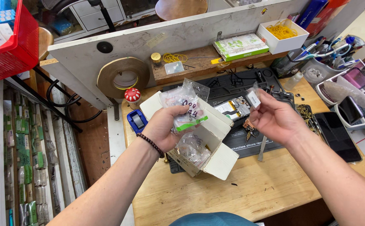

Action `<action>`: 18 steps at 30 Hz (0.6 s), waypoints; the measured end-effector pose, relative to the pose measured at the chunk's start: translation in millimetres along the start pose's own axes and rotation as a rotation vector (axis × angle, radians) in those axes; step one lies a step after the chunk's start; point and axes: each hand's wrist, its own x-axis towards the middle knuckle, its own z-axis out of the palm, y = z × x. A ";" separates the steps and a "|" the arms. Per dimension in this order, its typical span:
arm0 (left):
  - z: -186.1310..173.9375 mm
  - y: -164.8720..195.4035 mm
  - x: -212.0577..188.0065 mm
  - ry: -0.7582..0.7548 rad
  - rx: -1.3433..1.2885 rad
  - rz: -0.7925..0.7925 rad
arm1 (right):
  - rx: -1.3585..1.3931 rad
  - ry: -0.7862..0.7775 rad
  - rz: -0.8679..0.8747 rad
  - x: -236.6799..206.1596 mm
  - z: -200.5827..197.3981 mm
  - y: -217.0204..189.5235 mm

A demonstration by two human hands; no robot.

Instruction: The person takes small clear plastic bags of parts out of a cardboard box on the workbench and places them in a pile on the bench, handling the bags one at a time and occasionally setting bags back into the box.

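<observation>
Over white box (216,157): clear crinkled parts bags (184,106), green-striped label.

Bare wooden table (216,196) near edge

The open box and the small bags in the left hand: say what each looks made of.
Open box: apparently white cardboard, matte, with thin flaps folded along creases.
Small bags gripped by the left hand: likely clear plastic film, glossy and crinkled, their contents showing through. The right hand holds a similar small clear packet.
</observation>
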 end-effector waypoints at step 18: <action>-8.2 11.0 -6.8 -0.008 0.027 -0.010 | 0.589 -0.243 0.230 -0.6 17.8 11.9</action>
